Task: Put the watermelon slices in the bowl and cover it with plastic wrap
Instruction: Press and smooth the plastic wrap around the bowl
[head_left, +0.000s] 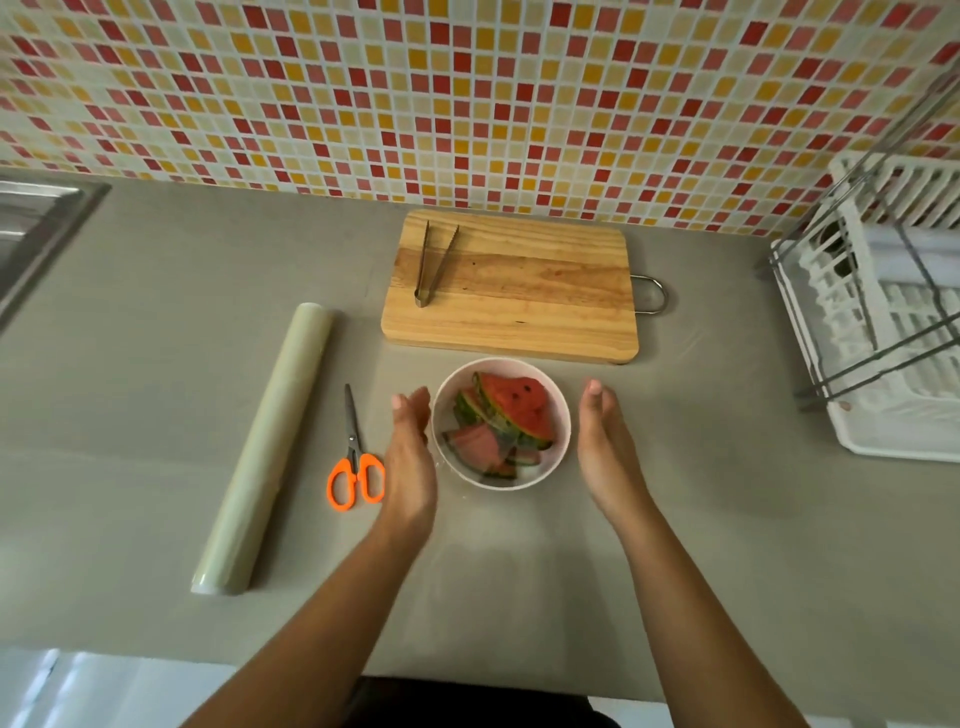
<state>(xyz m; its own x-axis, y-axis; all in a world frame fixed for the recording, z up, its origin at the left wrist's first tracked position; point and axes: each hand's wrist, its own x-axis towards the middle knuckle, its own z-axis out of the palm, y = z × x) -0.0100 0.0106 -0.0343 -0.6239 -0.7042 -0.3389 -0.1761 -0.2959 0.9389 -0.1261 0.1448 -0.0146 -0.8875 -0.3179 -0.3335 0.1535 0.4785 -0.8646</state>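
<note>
Above grey counter (156, 415), left hand (410, 452) and right hand (605, 447) flank the bowl (553, 462), fingers straight, palms inward.

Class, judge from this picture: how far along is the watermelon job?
Done: watermelon slices lie in the bowl; tongs rest on the board. In hand: left hand and right hand, open, flank the bowl; hazy film seems to cover it. Left: probably smoothing the film's edges.
</note>
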